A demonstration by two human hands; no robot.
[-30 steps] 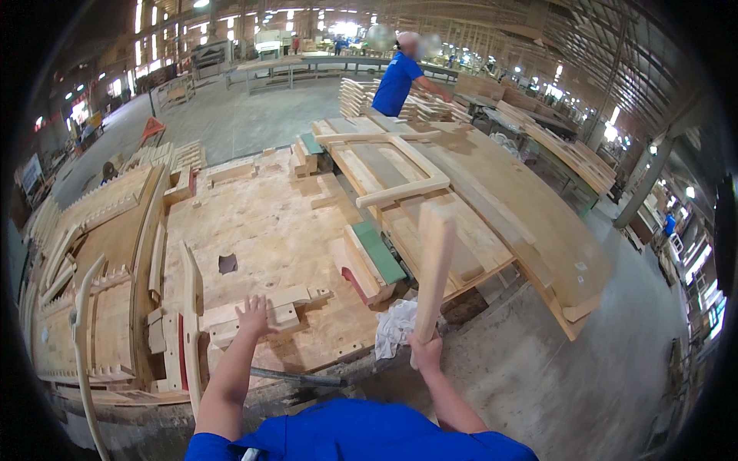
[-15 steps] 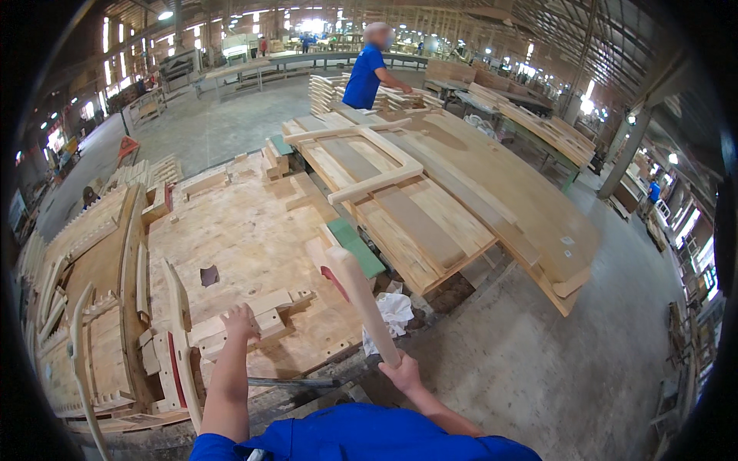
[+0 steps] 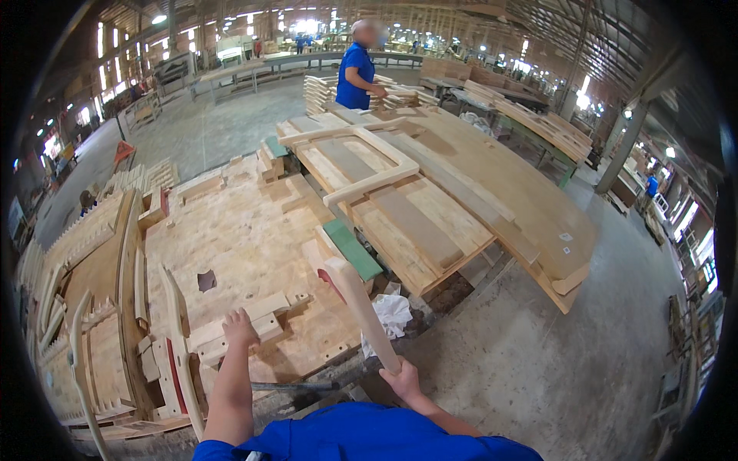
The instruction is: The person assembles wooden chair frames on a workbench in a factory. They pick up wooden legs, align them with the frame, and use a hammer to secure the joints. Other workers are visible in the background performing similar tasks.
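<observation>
My right hand (image 3: 401,380) grips the near end of a pale, smoothly rounded wooden bar (image 3: 361,311). The bar slants away to the upper left, and its thicker far end is by a wooden block with a red face (image 3: 329,281). My left hand (image 3: 241,329) is open, its fingers stretched out over a wooden block (image 3: 265,326) fixed on the plywood board (image 3: 246,238). Whether it presses on that block I cannot tell. Left of it, a long curved wooden piece (image 3: 175,315) leans along another red-faced block (image 3: 175,375).
A U-shaped wooden frame (image 3: 380,173) lies on flat panels (image 3: 430,230) to the right. A green block (image 3: 352,250) and crumpled white paper (image 3: 390,313) sit at the board's edge. A co-worker in blue (image 3: 355,77) stands beyond, near stacked wooden parts (image 3: 319,94).
The co-worker's arm has drawn back from the stacked parts, and the body has turned a little. My view has shifted slightly. Both my hands stay nearly in place, the bar still in the right.
</observation>
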